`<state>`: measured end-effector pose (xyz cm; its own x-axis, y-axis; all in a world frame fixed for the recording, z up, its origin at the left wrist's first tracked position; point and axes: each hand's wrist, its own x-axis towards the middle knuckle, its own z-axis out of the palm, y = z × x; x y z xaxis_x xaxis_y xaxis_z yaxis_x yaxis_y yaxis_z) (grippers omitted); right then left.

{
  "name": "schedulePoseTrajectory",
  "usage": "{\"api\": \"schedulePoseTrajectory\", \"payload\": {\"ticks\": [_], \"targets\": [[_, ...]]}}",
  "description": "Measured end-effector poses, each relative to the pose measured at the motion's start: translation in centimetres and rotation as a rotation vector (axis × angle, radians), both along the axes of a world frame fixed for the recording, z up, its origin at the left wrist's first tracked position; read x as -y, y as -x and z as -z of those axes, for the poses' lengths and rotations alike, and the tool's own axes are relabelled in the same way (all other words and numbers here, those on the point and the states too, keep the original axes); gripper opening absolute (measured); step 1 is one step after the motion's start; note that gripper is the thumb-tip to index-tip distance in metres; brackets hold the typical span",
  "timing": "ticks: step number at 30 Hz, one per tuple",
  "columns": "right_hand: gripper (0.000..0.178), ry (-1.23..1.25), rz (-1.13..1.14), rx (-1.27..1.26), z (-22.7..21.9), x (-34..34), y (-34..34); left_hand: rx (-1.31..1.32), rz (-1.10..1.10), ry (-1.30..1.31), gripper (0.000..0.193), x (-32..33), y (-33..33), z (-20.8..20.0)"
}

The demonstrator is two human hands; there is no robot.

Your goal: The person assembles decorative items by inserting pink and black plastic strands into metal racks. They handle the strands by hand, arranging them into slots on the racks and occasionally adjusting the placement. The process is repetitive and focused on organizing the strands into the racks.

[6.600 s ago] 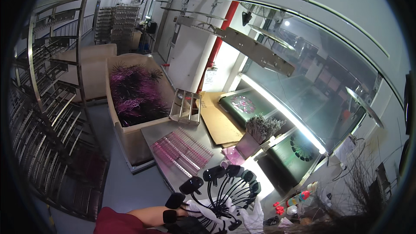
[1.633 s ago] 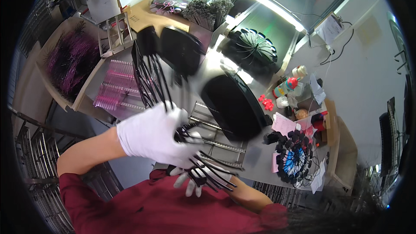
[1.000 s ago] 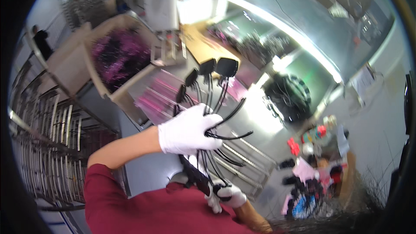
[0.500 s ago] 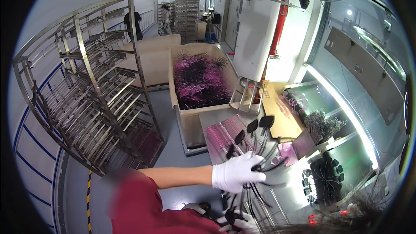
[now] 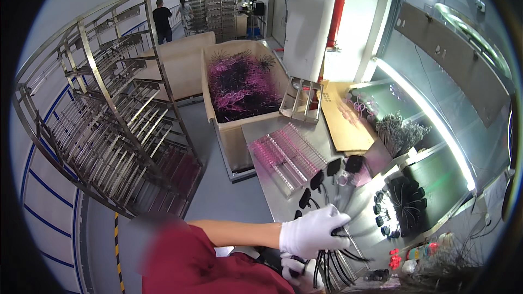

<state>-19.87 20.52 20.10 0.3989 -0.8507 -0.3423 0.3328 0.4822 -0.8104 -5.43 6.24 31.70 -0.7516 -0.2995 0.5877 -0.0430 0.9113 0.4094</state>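
Observation:
My left hand (image 5: 315,232), in a white glove, reaches in from the lower left with its fingers closed round a bunch of thin black cables (image 5: 331,268). Flat black paddle-shaped cable heads (image 5: 333,166) fan out beyond the hand over the bench. The other ends hang below it in loose strands. Lower down, close to my body, my right hand (image 5: 305,273), also white-gloved and partly cut off by the lower edge, closes on a black piece of the bunch. Beside the cables lies a grid of metal strips (image 5: 287,155) with a pink tint.
A metal bench (image 5: 264,181) runs under my hands. Behind it stands a beige bin (image 5: 248,123) of pink and black cables. A tall rack (image 5: 117,114) fills the left. A ring of black cables (image 5: 402,207) lies at right, near a bright tube lamp (image 5: 427,122). Two people stand far back.
My left hand, holding the cables, has moved right and lower, and the paddle heads have shifted with it. The whole view has tilted, uncovering more of the metal strips.

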Motion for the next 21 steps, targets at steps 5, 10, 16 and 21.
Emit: {"api": "schedulePoseTrajectory", "payload": {"ticks": [5,10,16,21], "targets": [[0.052,0.612,0.191,-0.830,1.7,-2.5,0.5,-0.160,-0.087,-0.266,0.056,2.6,-0.2,2.6],[0.030,0.108,0.161,-0.012,-4.9,-1.1,1.7,-0.296,-0.100,-0.254,0.058,-2.2,1.9,1.5],[0.032,0.919,0.145,-1.128,-2.1,-2.2,2.5,-0.104,-0.139,-0.484,0.067,-0.6,2.0,2.6],[0.045,-0.176,0.223,0.246,4.0,-2.7,3.9,-0.564,-0.119,-0.485,0.058,-5.1,4.1,3.6]]}}
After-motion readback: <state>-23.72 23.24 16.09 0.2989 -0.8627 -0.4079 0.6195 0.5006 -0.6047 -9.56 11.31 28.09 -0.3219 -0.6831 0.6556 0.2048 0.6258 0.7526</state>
